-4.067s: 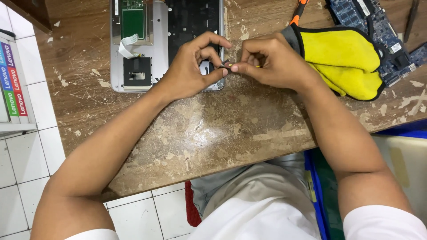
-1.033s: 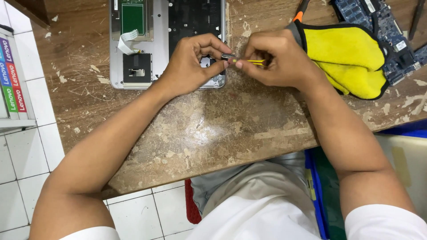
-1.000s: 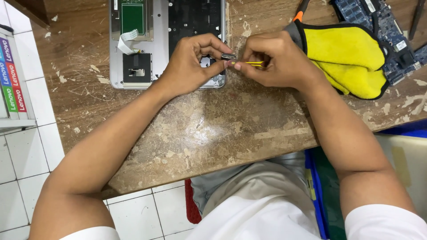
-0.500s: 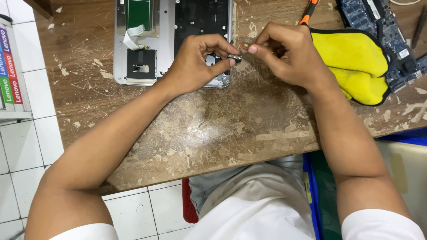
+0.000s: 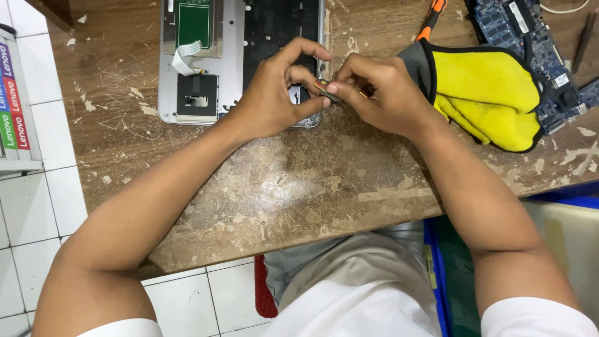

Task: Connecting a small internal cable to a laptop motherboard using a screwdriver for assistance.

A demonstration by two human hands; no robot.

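Observation:
My left hand (image 5: 271,97) rests on the lower right corner of an opened silver laptop base (image 5: 199,68), its thumb and fingers pinched on a small dark part (image 5: 327,91). My right hand (image 5: 380,93) meets it fingertip to fingertip. It grips a thin yellow-handled tool (image 5: 360,93), mostly hidden inside the fingers, with the tip at the small part. The laptop base lies on a worn wooden table (image 5: 281,187), with a green board and a white ribbon cable showing inside it.
A yellow cloth with black trim (image 5: 486,93) lies just right of my right hand. Behind it are a blue circuit board (image 5: 530,37) and an orange-handled tool (image 5: 432,15). A blue bin (image 5: 437,274) sits below the table's edge, and boxes (image 5: 12,106) stand at far left.
My right hand has come down and left until its fingertips touch those of the left hand. The yellow shaft seen a second ago is now mostly covered by fingers.

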